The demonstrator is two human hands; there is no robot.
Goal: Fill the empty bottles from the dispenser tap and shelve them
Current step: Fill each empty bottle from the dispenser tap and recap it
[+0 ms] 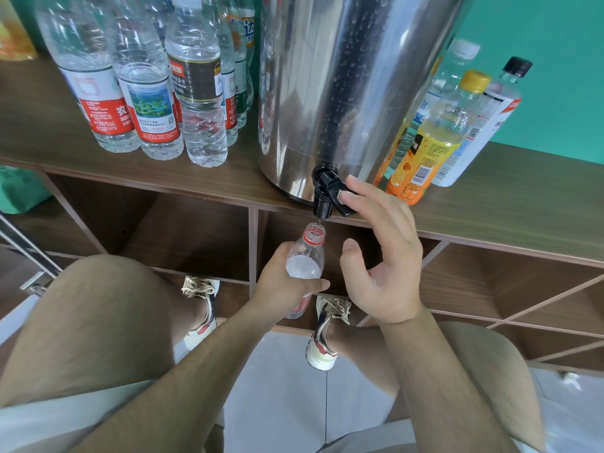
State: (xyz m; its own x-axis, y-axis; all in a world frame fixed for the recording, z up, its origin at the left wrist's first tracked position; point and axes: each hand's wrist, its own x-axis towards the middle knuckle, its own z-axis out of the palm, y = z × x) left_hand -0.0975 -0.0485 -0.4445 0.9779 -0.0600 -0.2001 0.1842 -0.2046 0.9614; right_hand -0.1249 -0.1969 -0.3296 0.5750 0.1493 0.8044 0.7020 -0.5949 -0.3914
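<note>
Two bare forearms reach forward over knees in pale shorts, above a grey tiled floor (277, 387) and cream sneakers (323, 338) with red and navy trim. Just beyond, the left hand (281, 279) is wrapped round the body of a clear plastic bottle (307, 253), thumb across its front. The bottle is uncapped, with a red ring at the neck and a red label showing below the fingers, its writing too small to read. It tilts slightly, its mouth right under the spout of the black tap (325, 194), where a thin thread of water falls.

The right hand (382, 256) is spread wide and holds nothing, its straight fingertips laid on the tap's lever, thumb well apart. The tap juts from the foot of a steel dispenser (343, 76) beaded with droplets, standing on the wood surface (510, 207) above open cubbyholes (189, 233).

Left of the dispenser stands a cluster of water bottles (143, 93): one red-and-white label shows 农 and NON, one carries a blue-green landscape picture, a dark one reads 净水. To the right, a yellow-capped bottle (434, 142) wears an orange label with a barcode, beside a black-capped bottle (483, 125) with a white label and QR code, and a white-capped bottle (457, 63) behind. A teal wall (555, 60) stands beyond.
</note>
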